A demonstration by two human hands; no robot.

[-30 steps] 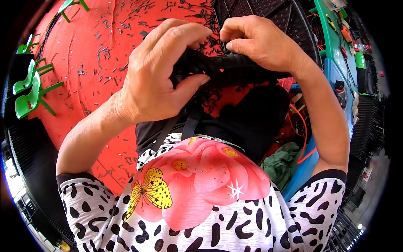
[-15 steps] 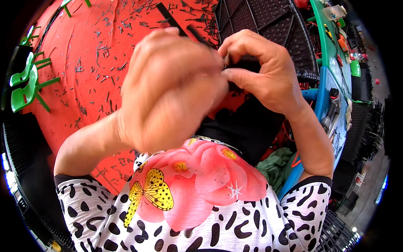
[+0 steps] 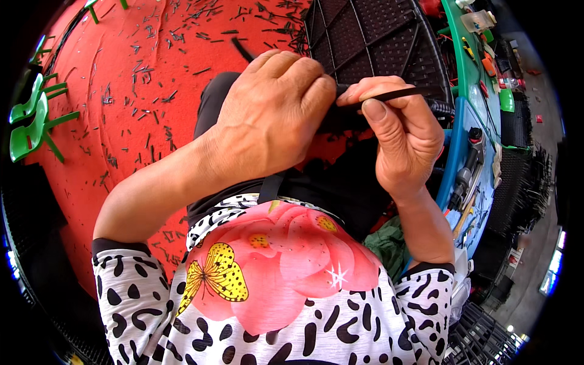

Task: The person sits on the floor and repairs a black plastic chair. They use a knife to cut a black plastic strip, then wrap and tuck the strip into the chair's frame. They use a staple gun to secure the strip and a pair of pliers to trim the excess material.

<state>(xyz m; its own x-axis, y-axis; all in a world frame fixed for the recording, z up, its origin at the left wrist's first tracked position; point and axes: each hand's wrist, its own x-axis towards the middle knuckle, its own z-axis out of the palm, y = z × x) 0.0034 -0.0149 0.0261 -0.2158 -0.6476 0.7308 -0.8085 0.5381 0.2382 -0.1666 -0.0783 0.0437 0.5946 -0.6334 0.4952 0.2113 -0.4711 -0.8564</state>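
Note:
My right hand [image 3: 404,131] pinches a flat black strip [image 3: 404,93] between thumb and fingers; one end sticks out to the right. Close beside it, my left hand [image 3: 274,112] is closed with its back up, so its fingertips are hidden. Another length of black strip [image 3: 242,50] juts from beyond the left knuckles. Below that hand, a dark band [image 3: 271,187] lies over my lap. Whether these pieces are one strip is hidden by the hand. Just past my right hand stands a dark brown woven wicker panel [image 3: 380,52] with crossing bars.
Short black strip scraps litter the red floor [image 3: 128,73]. Green plastic chairs [image 3: 38,131] stand at the left. On the right, a blue-edged worktable [image 3: 486,176] holds a power tool [image 3: 469,161] and hand tools. A green cloth [image 3: 389,246] lies by my right elbow.
My left hand has turned and come to rest with its back up. My right hand has rolled over, bringing the strip's end into view on the right.

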